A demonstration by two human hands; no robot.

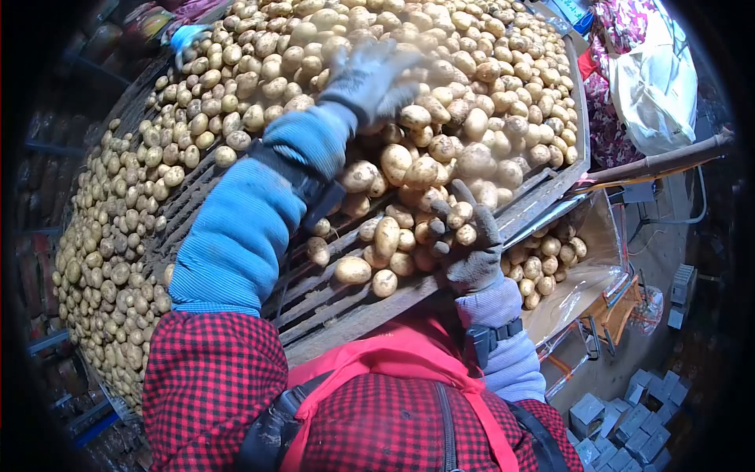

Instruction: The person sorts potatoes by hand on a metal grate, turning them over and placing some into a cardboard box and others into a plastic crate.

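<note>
Potatoes (pixel 354 270) lie heaped on a slatted wooden rack (pixel 326 303). My left hand (pixel 366 79), in a grey glove, reaches over the heap with its fingers spread; motion blurs it, and nothing shows in its grasp. Near the rack's front edge, my right hand (pixel 474 248), also gloved in grey, has its fingers curled around small potatoes (pixel 465 234). Larger potatoes (pixel 395 164) lie between the two hands, and some around them are blurred.
Right of the rack stands a lined box (pixel 602 267) holding more potatoes. A blue-gloved hand (pixel 189 39) of another person appears at the upper left. White cloth (pixel 657 86) and patterned fabric are at the upper right. Grey blocks (pixel 637 417) lie at the lower right.
</note>
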